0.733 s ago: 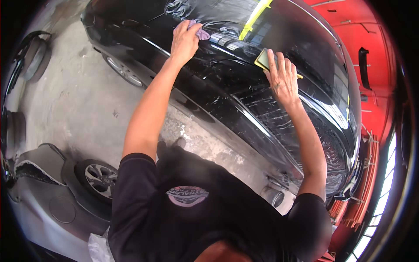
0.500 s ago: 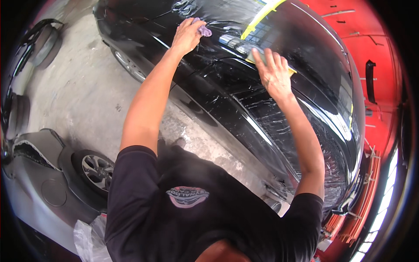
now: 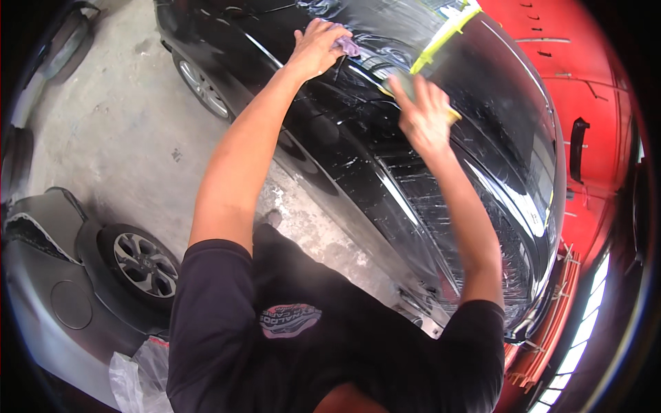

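My left hand [image 3: 319, 51] is closed on a crumpled purple cloth [image 3: 349, 46] over the upper side of a black car [image 3: 358, 131]. My right hand [image 3: 425, 117] presses a flat yellow-edged, grey-green pad [image 3: 403, 85] against the car, fingers laid over its top. Motion blurs this hand and the pad slightly, so the exact kind of pad cannot be told. The glossy surface around both hands is wet and streaked. A strip of bright yellow tape [image 3: 444, 40] runs across the body just beyond the right hand.
A grey car [image 3: 41, 303] with a spoked wheel [image 3: 144, 265] stands at lower left, beside clear plastic sheeting [image 3: 141, 375]. Concrete floor [image 3: 131, 131] lies between the cars. A red wall [image 3: 585, 76] rises at right, with orange rods [image 3: 551, 344] near it.
My left hand has shifted right with the purple cloth. My right hand has moved slightly left with the pad. The view has also shifted a little.
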Demonstrator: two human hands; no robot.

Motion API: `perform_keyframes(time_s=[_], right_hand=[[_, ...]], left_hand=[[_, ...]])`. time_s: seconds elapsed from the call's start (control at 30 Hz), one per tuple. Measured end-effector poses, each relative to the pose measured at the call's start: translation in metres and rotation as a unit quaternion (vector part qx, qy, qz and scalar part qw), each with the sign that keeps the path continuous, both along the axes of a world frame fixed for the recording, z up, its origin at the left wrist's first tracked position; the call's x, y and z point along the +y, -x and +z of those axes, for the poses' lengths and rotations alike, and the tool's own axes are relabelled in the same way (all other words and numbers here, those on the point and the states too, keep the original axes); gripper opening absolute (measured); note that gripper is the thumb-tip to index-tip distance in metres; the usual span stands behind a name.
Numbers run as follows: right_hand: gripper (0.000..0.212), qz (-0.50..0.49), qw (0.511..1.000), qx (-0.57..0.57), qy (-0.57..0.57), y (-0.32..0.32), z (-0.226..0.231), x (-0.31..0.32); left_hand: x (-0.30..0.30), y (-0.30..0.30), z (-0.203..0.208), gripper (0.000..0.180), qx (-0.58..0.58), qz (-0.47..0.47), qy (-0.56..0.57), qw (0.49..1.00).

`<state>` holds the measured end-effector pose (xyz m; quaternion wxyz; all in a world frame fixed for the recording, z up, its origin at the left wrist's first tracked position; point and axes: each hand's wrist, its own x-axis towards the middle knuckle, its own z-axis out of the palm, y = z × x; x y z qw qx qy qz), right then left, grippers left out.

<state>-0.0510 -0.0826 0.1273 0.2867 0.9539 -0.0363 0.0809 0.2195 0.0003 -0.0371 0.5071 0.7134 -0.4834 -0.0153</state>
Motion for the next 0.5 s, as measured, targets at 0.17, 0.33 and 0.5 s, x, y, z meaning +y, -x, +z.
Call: perform_keyframes(time_s=[0.17,0.33,0.5], right_hand=[[0.077,-0.009,0.998,0.064,-0.024,-0.064,-0.018,0.011],[0.085,-0.022,1.0,0.011,0.002,0.03,0.011,-0.01],[0.074,-0.025,1.0,-0.009,-0.013,-0.088,-0.026,0.006]], left_hand=[[0.011,-0.014,-0.018,0.046,0.03,-0.023,0.0,0.999],[0.012,-0.027,-0.013,0.052,0.065,-0.004,-0.029,0.997],[0.007,-0.026,-0.011,0.054,0.071,-0.024,-0.033,0.997]])
